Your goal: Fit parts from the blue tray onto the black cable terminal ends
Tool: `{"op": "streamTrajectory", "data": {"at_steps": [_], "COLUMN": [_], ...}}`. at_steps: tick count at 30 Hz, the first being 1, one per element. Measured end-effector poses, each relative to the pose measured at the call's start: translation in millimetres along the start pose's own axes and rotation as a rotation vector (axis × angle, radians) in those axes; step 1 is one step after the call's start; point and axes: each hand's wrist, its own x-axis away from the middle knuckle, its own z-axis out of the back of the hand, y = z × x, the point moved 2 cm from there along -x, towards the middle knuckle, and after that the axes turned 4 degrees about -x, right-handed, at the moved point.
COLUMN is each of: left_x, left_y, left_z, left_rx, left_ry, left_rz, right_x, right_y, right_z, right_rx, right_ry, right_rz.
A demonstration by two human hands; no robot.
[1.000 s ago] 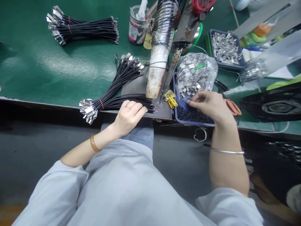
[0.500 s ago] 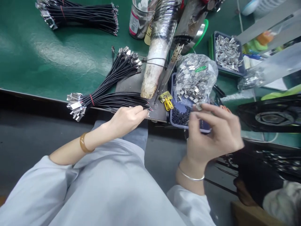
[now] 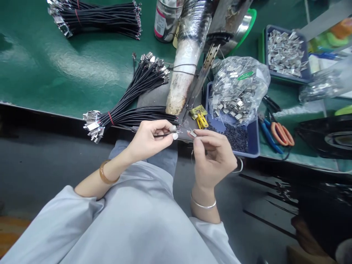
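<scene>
My left hand (image 3: 150,139) pinches the bare end of a thin black wire (image 3: 165,134) just in front of the bench edge. My right hand (image 3: 213,156) faces it a few centimetres away, fingers closed on a small metal clip (image 3: 193,133). The wire tip and the clip are close together between the hands. Behind my left hand lies a bundle of black wires (image 3: 129,117) tied with a red band, metal terminals at its left end. A blue tray (image 3: 254,141) of tiny black pieces sits right of my hands, with a clear bag of metal clips (image 3: 238,91) on it.
A second wire bundle (image 3: 96,16) lies far left on the green mat (image 3: 55,73). A wrapped machine column (image 3: 184,73) stands centre, a jar (image 3: 166,18) behind it. Another tray of clips (image 3: 286,55) sits far right, with orange-handled pliers (image 3: 277,132) and a yellow tool (image 3: 200,115) nearby.
My right hand left the blue tray with a clip and came in toward my left hand. My left hand drew one wire out of the bundle and lifted its end.
</scene>
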Motion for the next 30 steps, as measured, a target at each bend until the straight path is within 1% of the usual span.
{"op": "streamTrajectory", "data": {"at_steps": [1, 3, 5, 9, 13, 17, 19, 20, 22, 24, 25, 27, 30], "left_x": [0, -1, 0, 1, 2, 1, 1, 1, 1, 0, 0, -1, -3], "left_y": [0, 1, 1, 1, 0, 1, 1, 1, 0, -1, -2, -4, -5], "left_z": [0.5, 1.2, 1.6, 2.0, 1.9, 1.7, 1.7, 1.7, 1.7, 1.8, 1.7, 0.9, -1.2], "left_rx": [0.004, 0.011, 0.012, -0.013, -0.039, -0.052, -0.05, -0.034, 0.023, 0.096, 0.129, 0.18, 0.203], "left_ry": [-0.01, -0.033, -0.054, -0.089, -0.139, -0.151, -0.153, -0.155, -0.16, -0.15, -0.142, -0.124, -0.119], "left_rz": [0.003, 0.004, -0.012, -0.037, -0.014, -0.023, -0.033, -0.031, -0.008, 0.042, 0.073, 0.121, 0.133], "right_x": [-1, -2, -3, -3, 0, 0, 1, 2, 4, 6, 7, 7, 5], "right_y": [2, 4, 4, 3, 2, -1, -3, -4, -7, -7, -7, -3, -1], "right_z": [-2, -5, -8, -11, -11, -13, -15, -15, -16, -16, -15, -13, -8], "right_rx": [-0.043, -0.112, -0.154, -0.168, -0.127, -0.104, -0.068, -0.033, 0.069, 0.17, 0.2, 0.196, 0.164], "right_ry": [-0.002, -0.052, -0.105, -0.139, -0.123, -0.121, -0.12, -0.113, -0.087, -0.04, -0.011, 0.052, 0.125], "right_rz": [-0.065, -0.159, -0.196, -0.22, -0.222, -0.208, -0.179, -0.143, -0.024, 0.113, 0.156, 0.178, 0.214]}}
